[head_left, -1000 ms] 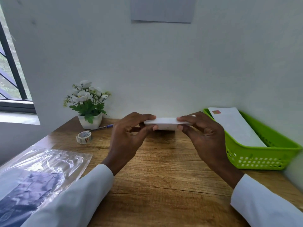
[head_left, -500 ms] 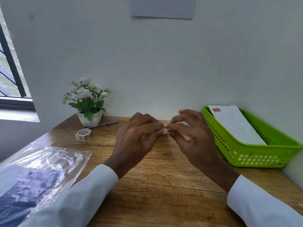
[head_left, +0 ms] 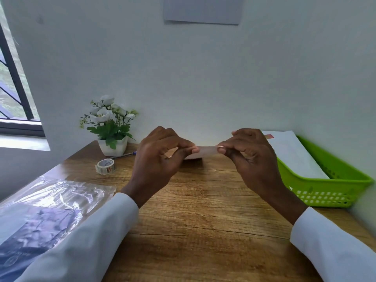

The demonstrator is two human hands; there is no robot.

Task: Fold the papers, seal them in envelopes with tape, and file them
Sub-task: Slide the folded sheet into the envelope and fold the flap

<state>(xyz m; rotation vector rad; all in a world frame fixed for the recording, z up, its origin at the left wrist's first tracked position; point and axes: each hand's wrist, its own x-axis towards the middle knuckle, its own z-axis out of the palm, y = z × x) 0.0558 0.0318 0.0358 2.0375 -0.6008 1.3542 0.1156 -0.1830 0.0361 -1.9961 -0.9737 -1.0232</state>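
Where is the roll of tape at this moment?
In the head view, the roll of tape lies on the left of the wooden table, just in front of the flower pot and beside the pen.

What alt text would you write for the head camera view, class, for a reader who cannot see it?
Two hands, left hand and right hand, pinch a folded white paper above a wooden desk. A green basket holding a white envelope sits right; a tape roll, pen and potted flowers sit left.
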